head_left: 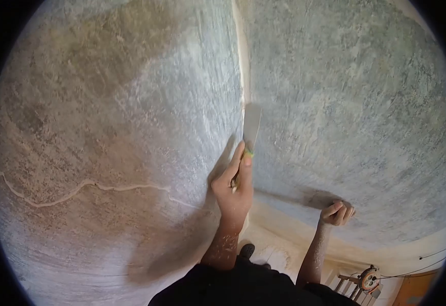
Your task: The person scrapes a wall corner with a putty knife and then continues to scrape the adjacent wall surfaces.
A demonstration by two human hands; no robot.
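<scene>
In the middle of the view, my left hand [234,191] is closed round the handle of a putty knife [252,125]. The knife's flat metal blade points up and lies against the corner where two mottled grey walls meet. A pale strip of filler [243,51] runs up that corner above the blade. To the lower right, my right hand [338,213] is curled closed near the right wall [345,112]; whatever its fingers hold, if anything, is hidden. Pale specks of dust cover both forearms.
A pale filled crack [88,184] winds across the left wall [90,127]. At the lower right are an orange round device [370,279] with cables, a wooden slatted piece [346,285] and an orange-brown surface [418,289]. A dark shoe [247,250] shows on the floor.
</scene>
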